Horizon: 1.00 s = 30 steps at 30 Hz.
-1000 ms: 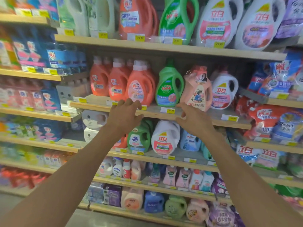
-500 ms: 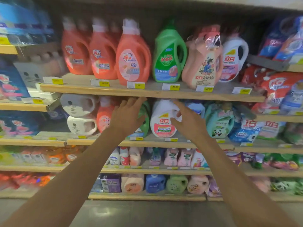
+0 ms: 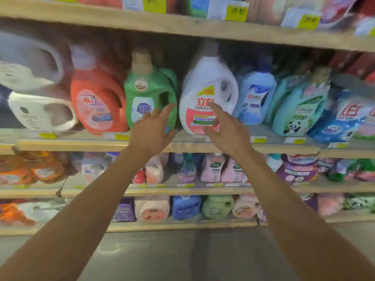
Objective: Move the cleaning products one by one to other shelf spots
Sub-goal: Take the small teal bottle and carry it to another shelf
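Spread-fingered, left hand [image 3: 151,129] and right hand [image 3: 226,131] reach at the white detergent jug [image 3: 208,78]; contact unclear.

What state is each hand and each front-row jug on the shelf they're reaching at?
White handled plastic jug with red label: upright, not gripped.
Green plastic jug with beige cap: upright, capped.
Orange-red plastic jug: upright.
Lower white plastic jug at far left: lying on its side.
Left hand: open, fingers spread before the green jug, holding nothing.
Right hand: open, fingers at the white jug's red label; contact unclear.
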{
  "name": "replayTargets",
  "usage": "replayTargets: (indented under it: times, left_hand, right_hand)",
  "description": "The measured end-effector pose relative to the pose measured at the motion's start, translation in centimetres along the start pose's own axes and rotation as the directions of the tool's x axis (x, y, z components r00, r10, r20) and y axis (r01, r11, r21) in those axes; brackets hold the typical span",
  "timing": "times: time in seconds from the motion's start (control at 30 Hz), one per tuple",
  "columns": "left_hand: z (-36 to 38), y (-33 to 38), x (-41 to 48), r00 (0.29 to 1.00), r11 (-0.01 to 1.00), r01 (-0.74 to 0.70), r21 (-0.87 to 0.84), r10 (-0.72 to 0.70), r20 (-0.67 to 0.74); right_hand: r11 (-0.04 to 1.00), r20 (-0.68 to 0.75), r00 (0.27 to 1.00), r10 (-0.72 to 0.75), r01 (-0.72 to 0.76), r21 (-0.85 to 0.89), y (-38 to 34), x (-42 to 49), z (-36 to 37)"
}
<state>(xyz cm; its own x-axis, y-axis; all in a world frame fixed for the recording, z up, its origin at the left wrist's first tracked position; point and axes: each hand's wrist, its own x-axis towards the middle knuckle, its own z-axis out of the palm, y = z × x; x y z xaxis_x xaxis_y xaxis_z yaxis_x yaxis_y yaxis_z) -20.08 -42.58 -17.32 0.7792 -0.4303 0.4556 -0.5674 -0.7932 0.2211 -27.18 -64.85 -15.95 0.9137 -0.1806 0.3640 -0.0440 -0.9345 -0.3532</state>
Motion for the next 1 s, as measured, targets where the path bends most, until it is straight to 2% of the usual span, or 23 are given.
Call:
replayTargets:
  times: [0.3,0.43,0.67,0.8,1.0]
  left_hand:
    - [14.5,-3.7,-2.2,0.999,0.985,-0.040,-0.165,0.034,-0.040]
    - [19.3,-4.3,-3.9,0.995,0.983,-0.077,-0.165,0.064,-0.083]
    - [26.7,-5.7,-7.5,0.954,0.959,-0.186,-0.212,0.124,-0.275]
    - [30.0,-6.7,-8.2,0.962,0.975,-0.198,-0.100,0.174,-0.209]
    - [34.0,-8.0,-6.7,0.979,0.984,-0.174,0.037,0.177,-0.099]
  right_hand:
    - [1.000,-0.071,0.997,-0.010,0.010,0.000,6.2,-1.4,12.4]
    - [0.999,-0.163,0.986,-0.029,0.026,-0.021,8.2,-2.7,17.1]
    - [0.995,-0.196,0.978,-0.074,0.060,-0.076,12.8,-5.8,23.8]
    - [0.994,-0.201,0.974,-0.102,0.091,-0.064,14.1,-6.1,26.6]
    - [0.993,-0.180,0.976,-0.120,0.114,-0.041,15.7,-4.1,30.8]
